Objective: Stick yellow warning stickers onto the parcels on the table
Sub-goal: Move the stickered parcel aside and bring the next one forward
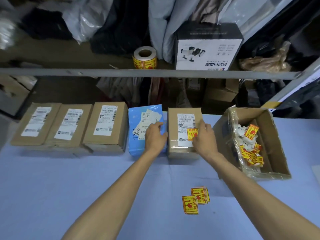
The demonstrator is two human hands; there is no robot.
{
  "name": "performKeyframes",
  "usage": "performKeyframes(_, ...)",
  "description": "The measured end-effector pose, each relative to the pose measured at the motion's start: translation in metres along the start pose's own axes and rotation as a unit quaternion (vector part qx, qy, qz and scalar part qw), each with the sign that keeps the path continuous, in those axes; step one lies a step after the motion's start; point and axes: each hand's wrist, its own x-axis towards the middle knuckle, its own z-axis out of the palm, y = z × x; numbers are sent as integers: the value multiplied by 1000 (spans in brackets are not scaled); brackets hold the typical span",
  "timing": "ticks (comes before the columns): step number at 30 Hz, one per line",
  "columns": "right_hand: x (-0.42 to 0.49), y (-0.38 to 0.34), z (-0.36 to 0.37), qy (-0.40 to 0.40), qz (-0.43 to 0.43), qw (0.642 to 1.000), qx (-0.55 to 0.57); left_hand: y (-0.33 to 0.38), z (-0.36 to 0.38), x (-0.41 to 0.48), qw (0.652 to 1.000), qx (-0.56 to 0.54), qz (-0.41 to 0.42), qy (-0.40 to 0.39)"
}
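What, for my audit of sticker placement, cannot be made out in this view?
Head view only:
- The yellow sticker on the small brown parcel: right side covered by the right hand; pinching or pressing is unclear.
- The blue parcel labels: partly under the left hand.
- Print on the three left parcels: too small and blurred.
- The open carton lower contents: buried under sticker scraps.

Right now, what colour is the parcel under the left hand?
The parcel is light blue, with white labels; the left hand rests on it. Head view.
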Motion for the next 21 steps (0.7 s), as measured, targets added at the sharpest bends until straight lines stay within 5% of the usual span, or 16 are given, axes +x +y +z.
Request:
performKeyframes(4,-15,-50,18,-13,-126,991,-46,-40,-39,3,993,84,-29,75)
performKeyframes(8,-22,-87,48,-89,-161,982,-29,-72,-58,10,990,116,-66,-41)
performKeyframes(10,-22,-98,64,-118,-141,982,-50,-78,-60,12,985,109,-79,-106)
performKeyframes(21,-26,-128,87,-128,-9,982,-140,-88,-65,7,981,98,-106,-134)
